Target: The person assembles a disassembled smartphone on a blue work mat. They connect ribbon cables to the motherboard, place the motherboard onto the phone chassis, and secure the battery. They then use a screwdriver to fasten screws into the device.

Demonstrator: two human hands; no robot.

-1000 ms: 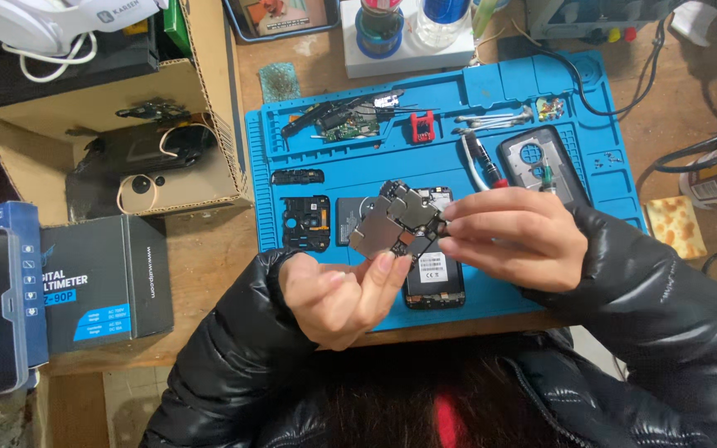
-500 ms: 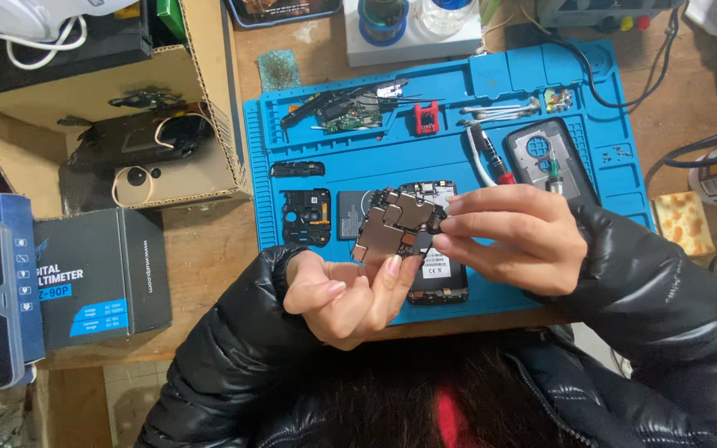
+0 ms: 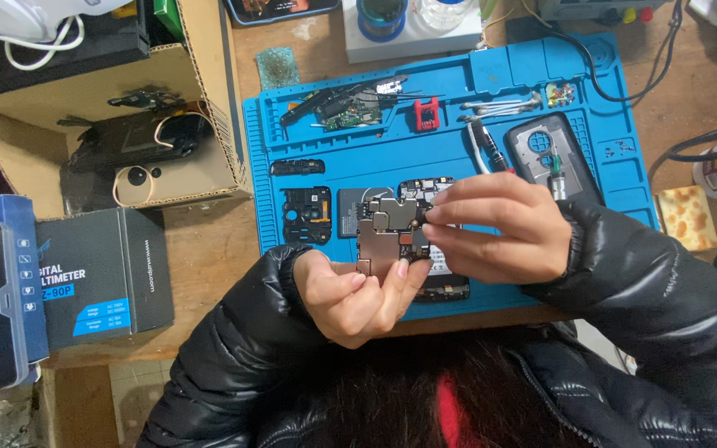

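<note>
Circuit board (image 3: 386, 235) is held above the blue mat (image 3: 309, 158), propped on the left hand (image 3: 357, 294) fingertips, while the right hand (image 3: 495, 228) pinches its right edge; edges only should be gripped, shields left unbent, and it is best kept low over the mat

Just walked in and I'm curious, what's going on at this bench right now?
A person in a black puffy jacket holds a phone circuit board above a blue work mat. The left hand supports it from below, and the right hand pinches its right edge. Under the board lies an opened phone. A phone back cover, small parts and tools lie on the mat; a cardboard box sits to the left.
</note>
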